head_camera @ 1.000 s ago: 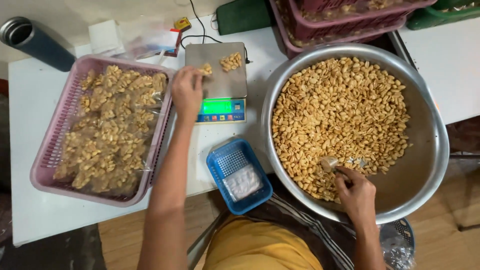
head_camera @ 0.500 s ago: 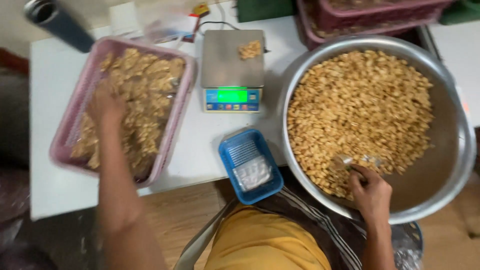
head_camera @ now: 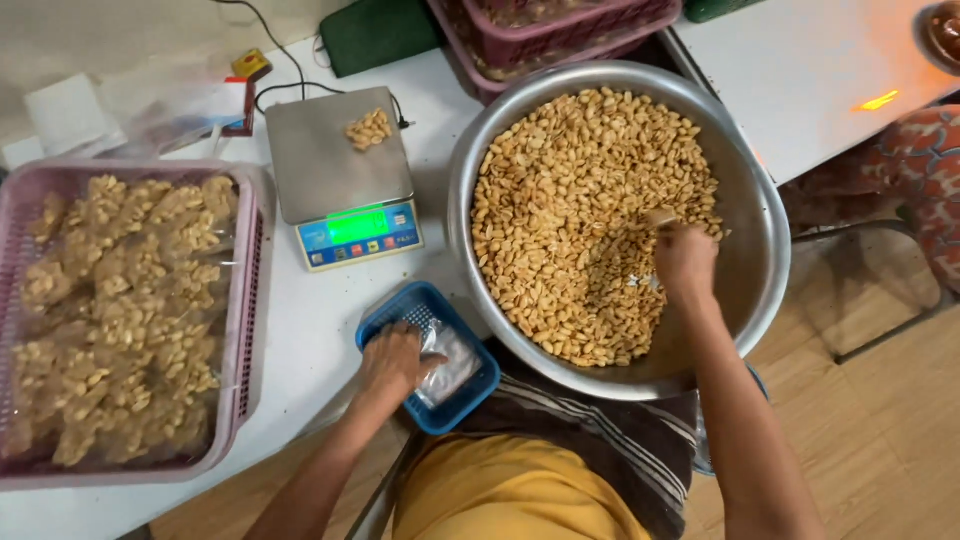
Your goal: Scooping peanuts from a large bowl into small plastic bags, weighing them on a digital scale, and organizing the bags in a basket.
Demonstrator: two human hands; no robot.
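Working surface: your white table (head_camera: 300, 330) carries everything, with you seated at its near edge.
Largest vessel: the wide round steel basin (head_camera: 760, 250) of golden roasted peanuts (head_camera: 570, 200) sits to your right, its near rim over your lap.
Next in size: the pink slotted plastic tray (head_camera: 248, 290) of clear packed peanut bags (head_camera: 110, 300) lies at your far left, well apart from both hands.
Middle: the grey digital scale with a lit green display (head_camera: 340, 165) stands between tray and basin, a small heap of peanuts (head_camera: 369, 128) on its plate.
Small basket: the blue plastic basket (head_camera: 400, 310) sits just below the scale, holding empty clear plastic bags (head_camera: 452, 362).
Left hand (head_camera: 392, 362): yours is in the blue basket, fingers curled down onto the clear bags; whether they have pinched one, you cannot tell.
Right hand (head_camera: 684, 262): yours is closed around a small scoop (head_camera: 659, 217) dug into the nuts, its bowl pointing away from you.
Key relation: the bags lie directly under your left hand, the nearer one; the scale lies straight ahead of it.
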